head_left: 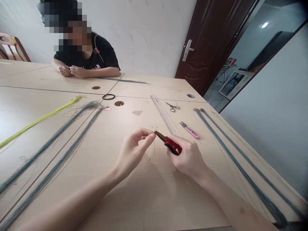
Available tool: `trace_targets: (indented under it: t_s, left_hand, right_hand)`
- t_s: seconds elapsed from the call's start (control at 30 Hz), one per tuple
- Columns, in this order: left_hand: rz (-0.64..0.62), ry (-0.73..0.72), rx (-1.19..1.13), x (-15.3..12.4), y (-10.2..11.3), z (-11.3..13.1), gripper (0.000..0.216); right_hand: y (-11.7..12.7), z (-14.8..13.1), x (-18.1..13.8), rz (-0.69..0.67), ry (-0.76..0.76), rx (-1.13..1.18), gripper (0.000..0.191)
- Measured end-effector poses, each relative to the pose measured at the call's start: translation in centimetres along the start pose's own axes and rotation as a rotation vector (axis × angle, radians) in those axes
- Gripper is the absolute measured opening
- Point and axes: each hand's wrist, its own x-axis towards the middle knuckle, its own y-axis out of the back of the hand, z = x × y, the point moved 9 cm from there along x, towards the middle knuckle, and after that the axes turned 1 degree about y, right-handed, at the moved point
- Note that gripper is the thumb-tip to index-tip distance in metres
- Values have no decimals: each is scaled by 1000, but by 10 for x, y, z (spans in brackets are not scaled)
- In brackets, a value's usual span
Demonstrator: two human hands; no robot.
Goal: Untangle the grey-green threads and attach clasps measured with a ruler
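My right hand [185, 152] is wrapped round the red and black handles of a pair of pliers [161, 136], whose dark jaws point up and left. At the jaw tips, my left hand [137, 144] pinches a thin line [154, 150] between thumb and forefinger. The line hangs down from the pinch toward the table. What sits right at the fingertips and jaw tips is too small to make out. Several tiny metal bits [154, 127] lie on the table just beyond.
A clear ruler [163, 112], small scissors [172, 106] and pink thread snips [190, 130] lie beyond my right hand. Blue-grey line bundles [231, 152] stretch along the right, others [57, 133] and a yellow bundle [43, 119] along the left. A co-worker [103, 54] sits across the table.
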Motion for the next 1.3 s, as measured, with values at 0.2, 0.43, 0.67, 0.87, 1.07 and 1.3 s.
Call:
trace_targets:
  t_s: [0.2, 0.43, 0.67, 0.87, 1.07, 1.3]
  left_hand:
    - [4, 16, 19, 1, 0, -5, 21]
    - [39, 23, 47, 3, 5, -6, 19]
    - [57, 48, 51, 2, 4, -7, 17]
    - [1, 51, 22, -1, -4, -11, 19]
    - [-48, 72, 12, -4, -9, -12, 18]
    - [-65, 43, 32, -6, -12, -8, 18]
  right_hand:
    - [-1, 1, 0, -14, -2, -14, 14]
    - [2, 3, 2, -7, -4, -7, 14]
    - [69, 76, 17, 298, -288, -272, 22]
    - [73, 148, 9, 85, -643, -706, 40]
    - [53, 155, 8, -44, -647, -603, 41]
    - [48, 156, 12, -34, -606, -676, 43]
